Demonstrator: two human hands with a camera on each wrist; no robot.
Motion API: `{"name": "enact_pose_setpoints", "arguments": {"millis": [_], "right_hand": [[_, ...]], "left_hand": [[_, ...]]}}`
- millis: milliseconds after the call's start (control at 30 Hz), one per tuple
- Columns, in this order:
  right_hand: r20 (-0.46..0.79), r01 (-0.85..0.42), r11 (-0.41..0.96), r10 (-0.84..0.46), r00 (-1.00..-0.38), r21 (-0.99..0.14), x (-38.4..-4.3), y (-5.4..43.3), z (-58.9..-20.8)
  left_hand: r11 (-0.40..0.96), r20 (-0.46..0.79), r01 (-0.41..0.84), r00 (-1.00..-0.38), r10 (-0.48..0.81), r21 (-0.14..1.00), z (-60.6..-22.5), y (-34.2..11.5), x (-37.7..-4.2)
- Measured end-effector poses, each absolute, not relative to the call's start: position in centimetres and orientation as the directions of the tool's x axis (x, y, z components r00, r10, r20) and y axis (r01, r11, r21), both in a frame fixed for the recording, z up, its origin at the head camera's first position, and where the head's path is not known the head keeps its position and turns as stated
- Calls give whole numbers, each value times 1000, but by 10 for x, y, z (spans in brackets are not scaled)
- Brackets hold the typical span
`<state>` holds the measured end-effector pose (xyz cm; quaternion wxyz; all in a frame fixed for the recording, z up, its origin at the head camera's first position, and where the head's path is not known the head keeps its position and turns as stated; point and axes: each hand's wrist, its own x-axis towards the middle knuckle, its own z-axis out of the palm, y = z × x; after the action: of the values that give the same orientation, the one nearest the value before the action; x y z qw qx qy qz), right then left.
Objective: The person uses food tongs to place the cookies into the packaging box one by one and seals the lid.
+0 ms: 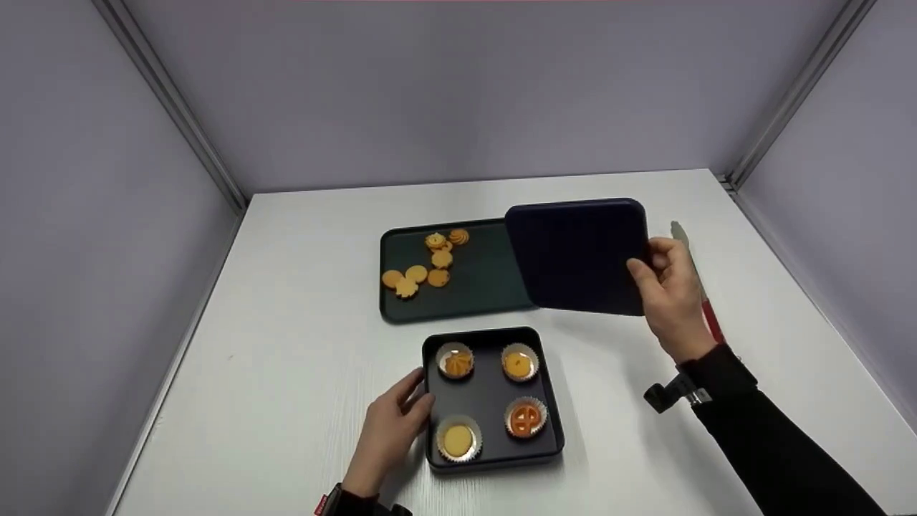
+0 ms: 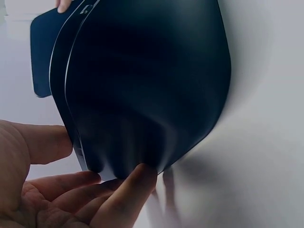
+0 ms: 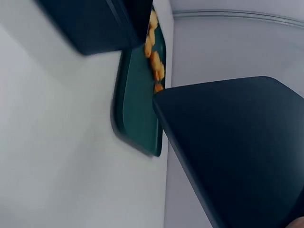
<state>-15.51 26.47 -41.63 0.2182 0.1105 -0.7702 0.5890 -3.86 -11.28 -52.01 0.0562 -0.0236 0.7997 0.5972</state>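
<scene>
My right hand [image 1: 672,301] grips a dark navy lid [image 1: 577,258] by its right edge, thumb on the near face, and holds it tilted above the table. Below and left of it stands a dark square box [image 1: 491,451], uncovered. Inside are several paper cups [image 1: 458,438], each with a cookie, one to a corner. My left hand [image 1: 390,426] rests against the box's left side; in the left wrist view its fingers [image 2: 137,190] touch the outer wall and the thumb is at the rim. In the right wrist view the lid [image 3: 237,142] hides most of the hand.
Behind the box lies a dark green tray [image 1: 487,287] with several loose cookies [image 1: 416,274] on its left part; the lid covers its right end. A utensil with a red handle [image 1: 712,320] lies at the right, partly behind my right hand. Grey walls [image 1: 458,93] enclose the white table.
</scene>
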Motion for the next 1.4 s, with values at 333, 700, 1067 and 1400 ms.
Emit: {"name": "enact_pose_setpoints", "arguments": {"millis": [333,700,1067,1400], "right_hand": [[277,-280,-66,48,-960,-958,-149,256,-423],[110,-101,-201,-37,-993,-974,-139,232,-429],[28,2,-247,-117,-993,-969,-127,208,-438],[-28,85,-253,-220,-975,-964,-117,195,-444]], "left_hand": [[276,-78,-72,-997,11,958,-517,-113,-36],[458,226,150,-967,-115,876,-490,-117,-44],[389,292,280,-956,28,878,-472,-111,-57],[305,243,258,-966,88,917,-468,-104,-60]]}}
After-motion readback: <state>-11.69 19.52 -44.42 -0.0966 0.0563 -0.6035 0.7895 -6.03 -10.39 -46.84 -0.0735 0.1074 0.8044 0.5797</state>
